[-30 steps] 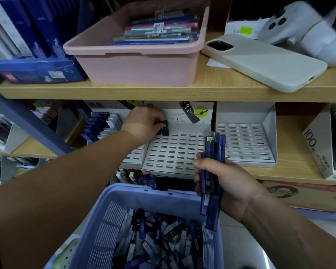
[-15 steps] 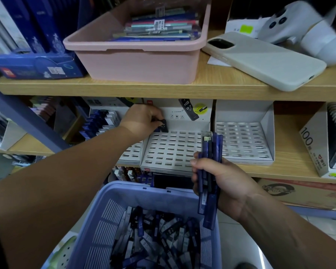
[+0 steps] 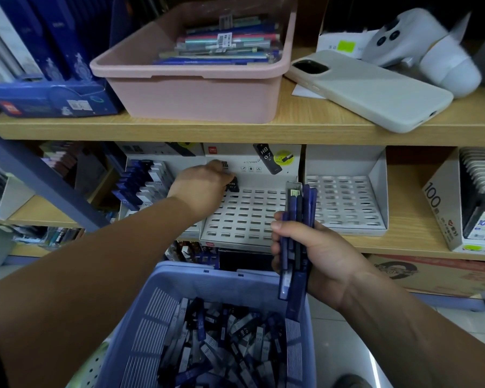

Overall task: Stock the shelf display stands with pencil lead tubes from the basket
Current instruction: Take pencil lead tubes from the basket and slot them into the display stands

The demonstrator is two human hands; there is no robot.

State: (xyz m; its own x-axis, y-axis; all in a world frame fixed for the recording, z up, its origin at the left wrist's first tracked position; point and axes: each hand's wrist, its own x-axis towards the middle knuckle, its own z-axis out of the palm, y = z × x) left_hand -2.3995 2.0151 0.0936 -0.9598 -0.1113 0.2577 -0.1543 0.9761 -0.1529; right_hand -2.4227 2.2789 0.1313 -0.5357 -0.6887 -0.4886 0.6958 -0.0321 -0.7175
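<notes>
Left hand [image 3: 200,189] is reached to the middle display stand [image 3: 247,217] on the lower shelf [image 3: 403,236]; its grip is pinched on a single tube [image 3: 233,186], dark, held at the top left corner of the stand's slotted panel. The rest of the slots on that panel are seen unfilled. Right hand [image 3: 319,256] is held in front of the stand's lower right corner, above the far rim of the basket [image 3: 196,284]; its grip is wrapped round a bundle of tubes [image 3: 296,233], blue, held upright, with the thumb laid across the front. The basket, blue-violet plastic, is placed below the shelf edge, near the camera, and is filled with loose tubes [image 3: 221,337] lying in a jumble, some marked HB 0.7. The left display stand [image 3: 146,189], just beside the middle one, is partly stocked with rows of tubes along its left side. The right display stand [image 3: 345,203], also white and slotted, is set just right of the middle one. A box marked 100 [image 3: 443,208] is stood at the right end of the lower shelf. On the upper shelf [image 3: 291,127] a pink tub [image 3: 196,93] with pens, a pale phone case [image 3: 375,91] and a white device [image 3: 420,46] are laid.
</notes>
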